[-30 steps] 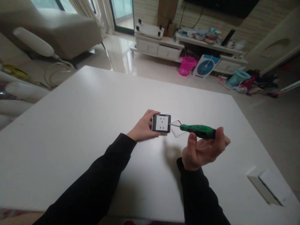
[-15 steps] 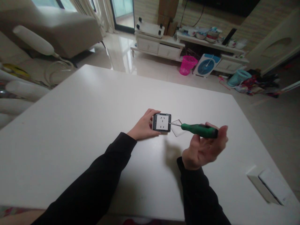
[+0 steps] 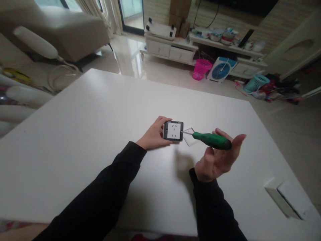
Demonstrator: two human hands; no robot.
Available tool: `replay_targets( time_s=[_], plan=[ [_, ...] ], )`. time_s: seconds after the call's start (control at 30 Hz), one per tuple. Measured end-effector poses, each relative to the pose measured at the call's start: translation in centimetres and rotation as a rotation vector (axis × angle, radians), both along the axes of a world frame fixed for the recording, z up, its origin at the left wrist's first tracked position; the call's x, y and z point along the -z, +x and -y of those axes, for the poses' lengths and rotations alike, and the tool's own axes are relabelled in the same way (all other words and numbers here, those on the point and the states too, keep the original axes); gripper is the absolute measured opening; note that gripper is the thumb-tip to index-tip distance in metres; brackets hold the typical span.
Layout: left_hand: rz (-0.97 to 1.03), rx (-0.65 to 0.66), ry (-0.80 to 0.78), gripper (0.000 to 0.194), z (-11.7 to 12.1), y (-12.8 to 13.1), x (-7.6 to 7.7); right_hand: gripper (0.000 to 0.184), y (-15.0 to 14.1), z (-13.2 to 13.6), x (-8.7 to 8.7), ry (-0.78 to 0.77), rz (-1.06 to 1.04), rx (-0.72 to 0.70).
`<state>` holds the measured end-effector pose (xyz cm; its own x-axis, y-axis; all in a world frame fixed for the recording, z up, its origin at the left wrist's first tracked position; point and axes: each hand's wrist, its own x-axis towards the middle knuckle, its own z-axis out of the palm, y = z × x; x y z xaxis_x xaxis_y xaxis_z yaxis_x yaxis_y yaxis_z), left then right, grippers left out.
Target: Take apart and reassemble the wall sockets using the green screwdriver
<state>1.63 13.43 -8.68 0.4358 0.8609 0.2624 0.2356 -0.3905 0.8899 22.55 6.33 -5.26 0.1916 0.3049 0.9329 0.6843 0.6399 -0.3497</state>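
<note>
Around the left side of a wall socket (image 3: 173, 131) goes my left hand (image 3: 155, 134), thumb and fingers on its top and bottom edges. The socket has a white face with slots and a dark grey frame. A green screwdriver (image 3: 210, 140) slants toward it, its metal tip at the frame's right edge. My right hand (image 3: 218, 160) has the handle lying across its loosely curled fingers, with one digit stretched out past the black butt end. Partly under the shaft, a thin white cover frame (image 3: 191, 142) lies on the table.
The white table (image 3: 100, 110) has a white box-like piece (image 3: 288, 199) near its right edge. Beyond it stand a low white cabinet (image 3: 180, 55), a pink basket (image 3: 200, 69) and a blue-and-white fan (image 3: 221, 69). A beige sofa (image 3: 67, 33) is at the back left.
The screwdriver's handle has shifted slightly, its butt end a little lower and to the left. My right hand's fingers have loosened and spread more. My left hand and the socket have stayed put.
</note>
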Motion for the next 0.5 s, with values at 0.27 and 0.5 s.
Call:
replay_targets(
  time_s=[0.27, 0.5],
  plan=[
    [-0.005, -0.001, 0.005, 0.086, -0.1, -0.04, 0.12, 0.086, 0.02, -0.15, -0.36, 0.048, 0.04, 0.109],
    [-0.002, 0.003, 0.002, 0.086, -0.03, -0.04, 0.1, 0.077, -0.61, -0.38, -0.28, 0.001, -0.032, -0.039]
  ],
)
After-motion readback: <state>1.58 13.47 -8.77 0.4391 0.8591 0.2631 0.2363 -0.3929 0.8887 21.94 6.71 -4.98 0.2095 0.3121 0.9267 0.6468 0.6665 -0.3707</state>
